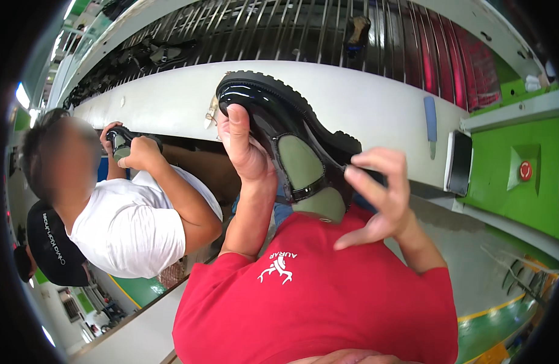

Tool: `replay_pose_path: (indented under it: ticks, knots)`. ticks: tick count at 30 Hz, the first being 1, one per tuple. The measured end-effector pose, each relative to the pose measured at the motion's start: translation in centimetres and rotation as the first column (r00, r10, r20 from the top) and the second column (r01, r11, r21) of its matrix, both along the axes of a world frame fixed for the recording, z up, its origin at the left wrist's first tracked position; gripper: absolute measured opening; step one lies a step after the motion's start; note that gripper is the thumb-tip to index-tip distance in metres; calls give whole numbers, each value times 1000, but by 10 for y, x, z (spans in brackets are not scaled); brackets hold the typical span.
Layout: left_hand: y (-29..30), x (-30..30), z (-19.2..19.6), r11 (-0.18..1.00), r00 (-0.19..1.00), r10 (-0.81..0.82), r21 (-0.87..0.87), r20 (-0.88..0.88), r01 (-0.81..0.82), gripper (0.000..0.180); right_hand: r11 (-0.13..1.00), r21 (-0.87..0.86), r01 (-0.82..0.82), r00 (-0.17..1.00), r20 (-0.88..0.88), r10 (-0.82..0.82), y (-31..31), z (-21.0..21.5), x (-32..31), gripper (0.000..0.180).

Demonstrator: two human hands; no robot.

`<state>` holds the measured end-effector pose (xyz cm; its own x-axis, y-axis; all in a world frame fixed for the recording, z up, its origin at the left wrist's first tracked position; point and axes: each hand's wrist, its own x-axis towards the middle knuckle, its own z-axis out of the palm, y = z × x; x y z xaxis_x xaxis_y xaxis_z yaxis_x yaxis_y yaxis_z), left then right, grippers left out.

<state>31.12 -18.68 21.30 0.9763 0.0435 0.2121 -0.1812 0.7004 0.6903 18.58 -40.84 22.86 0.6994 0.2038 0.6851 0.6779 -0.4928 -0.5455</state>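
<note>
**Hidden, cropped and unreadable parts**

The inner side of the black glossy shoe [273, 115] is covered by the left hand [243, 148], and its heel end is masked by the fingers of the right hand [379, 194]. The lower end of the olive-green last [310, 176] is hidden behind the red shirt [316, 297]. Whether the right fingertips press on the shoe or only lie against it cannot be told. The small dark shoe [121, 144] held by the neighbouring person's hands [137, 151] is mostly enclosed by them. The items on the conveyor rack [279, 30] are too small and too bent by the lens to be identified. The picture's corners are lost to the black lens rim.
</note>
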Motion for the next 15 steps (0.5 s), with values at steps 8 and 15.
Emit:
replay_pose_path:
  ticks: [8,15]
  knots:
    - [15,4,37,952,965,-129,302,228,56,88,998,28,64,981,182,-68,-6,-22,1,52]
    - [32,9,68,712,885,-351,701,306,40,65,994,-112,-17,984,173,36,-36,7,-9,46]
